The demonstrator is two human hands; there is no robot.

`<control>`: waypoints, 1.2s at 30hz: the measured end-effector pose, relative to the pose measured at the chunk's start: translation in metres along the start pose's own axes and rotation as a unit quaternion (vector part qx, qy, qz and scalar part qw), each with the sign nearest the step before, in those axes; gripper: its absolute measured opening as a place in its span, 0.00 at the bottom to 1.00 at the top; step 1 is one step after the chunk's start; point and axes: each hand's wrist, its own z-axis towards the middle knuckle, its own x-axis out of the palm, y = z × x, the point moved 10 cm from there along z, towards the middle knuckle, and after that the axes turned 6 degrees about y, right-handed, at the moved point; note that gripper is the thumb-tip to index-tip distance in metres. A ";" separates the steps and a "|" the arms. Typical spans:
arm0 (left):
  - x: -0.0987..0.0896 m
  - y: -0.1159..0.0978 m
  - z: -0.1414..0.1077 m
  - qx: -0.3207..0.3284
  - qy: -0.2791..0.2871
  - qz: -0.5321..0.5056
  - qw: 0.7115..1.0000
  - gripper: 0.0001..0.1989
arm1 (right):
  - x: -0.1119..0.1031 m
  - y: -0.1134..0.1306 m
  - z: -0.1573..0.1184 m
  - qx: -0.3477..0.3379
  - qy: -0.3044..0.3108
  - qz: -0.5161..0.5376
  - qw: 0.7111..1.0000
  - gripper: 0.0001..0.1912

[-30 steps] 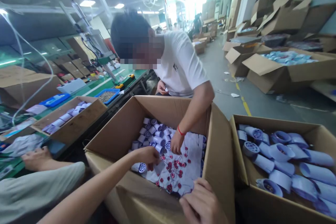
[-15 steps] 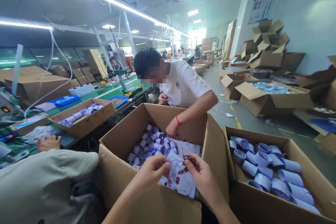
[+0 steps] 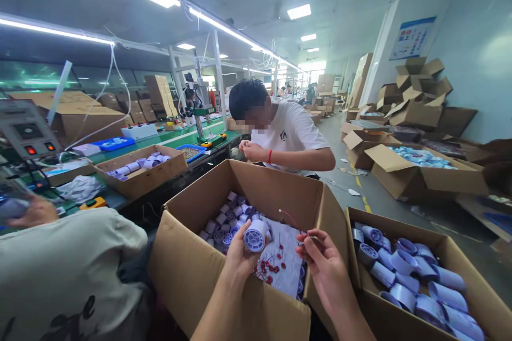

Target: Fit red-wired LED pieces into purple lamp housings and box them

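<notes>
My left hand [image 3: 240, 256] holds a pale purple plastic cylinder [image 3: 255, 236], its spoked end facing me, above the big cardboard box [image 3: 192, 272]. To its right, my right hand [image 3: 322, 261] pinches a thin red wire [image 3: 291, 218] with a small white connector at its end. Below both hands, a white sheet [image 3: 286, 269] inside the box bears several small red parts with wires [image 3: 270, 267]. Many more purple cylinders [image 3: 230, 216] fill the left part of the box.
Across the box a person in a white shirt [image 3: 296, 128] holds both hands together. At left, another person's grey sleeve [image 3: 72, 261] borders the box. An open box of purple parts [image 3: 408, 266] stands right; a carton [image 3: 140, 173] lies on the green bench.
My left hand now has a purple cylinder, and my hands are farther apart. The person opposite has drawn an arm out of the box. The view has shifted.
</notes>
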 end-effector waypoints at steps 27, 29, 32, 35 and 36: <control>0.042 -0.009 -0.105 0.046 0.324 0.308 0.893 0.32 | 0.031 -0.019 -0.034 0.120 0.212 0.012 0.970 0.20; 0.037 -0.015 -0.107 0.085 0.328 0.347 0.875 0.29 | 0.030 -0.016 -0.034 0.119 0.224 0.017 0.967 0.20; 0.026 0.004 -0.112 0.044 0.374 0.362 0.853 0.32 | 0.032 -0.010 -0.034 0.101 0.231 0.030 0.967 0.22; 0.022 0.030 -0.117 -0.007 0.415 0.339 0.844 0.42 | 0.041 -0.010 -0.039 0.089 0.251 0.035 0.963 0.23; 0.025 0.035 -0.119 -0.012 0.424 0.326 0.845 0.46 | 0.045 -0.012 -0.042 0.089 0.263 0.035 0.960 0.23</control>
